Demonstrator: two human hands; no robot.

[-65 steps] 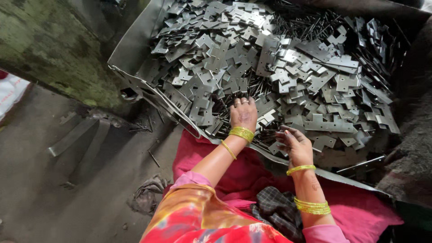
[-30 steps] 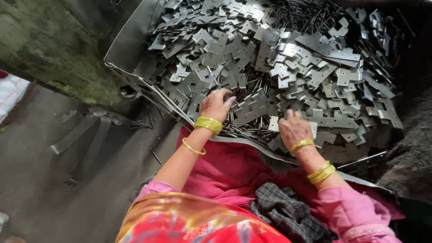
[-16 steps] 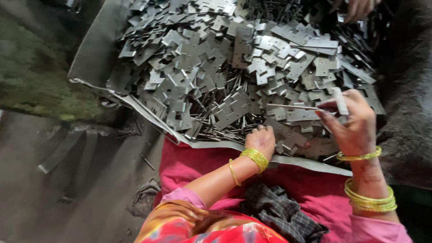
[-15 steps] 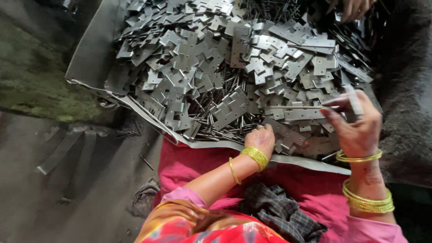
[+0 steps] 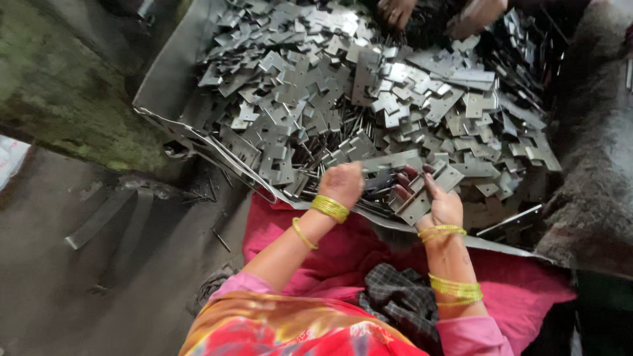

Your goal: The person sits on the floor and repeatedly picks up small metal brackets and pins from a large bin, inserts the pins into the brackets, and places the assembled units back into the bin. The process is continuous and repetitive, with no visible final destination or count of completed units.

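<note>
A big heap of flat grey metal hinge plates [image 5: 369,86] and thin metal pins fills a bent sheet-metal tray [image 5: 168,92]. My left hand [image 5: 343,183], with yellow bangles at the wrist, is closed on metal pieces at the near edge of the heap. Just to its right, my right hand [image 5: 440,204] grips a flat hinge plate [image 5: 422,192] between fingers and thumb. The two hands nearly meet over the plate. Pink cloth [image 5: 316,244] covers my lap below them.
Another person's hands [image 5: 435,13] reach into the heap at the far top edge. A mossy wall [image 5: 59,86] rises at left, with a dusty floor [image 5: 86,264] and metal strips below it. Dark checked cloth [image 5: 395,303] lies on my lap.
My right hand has come down from the right side of the heap to the near edge, close to my left hand. It now holds a flat plate instead of a long pin.
</note>
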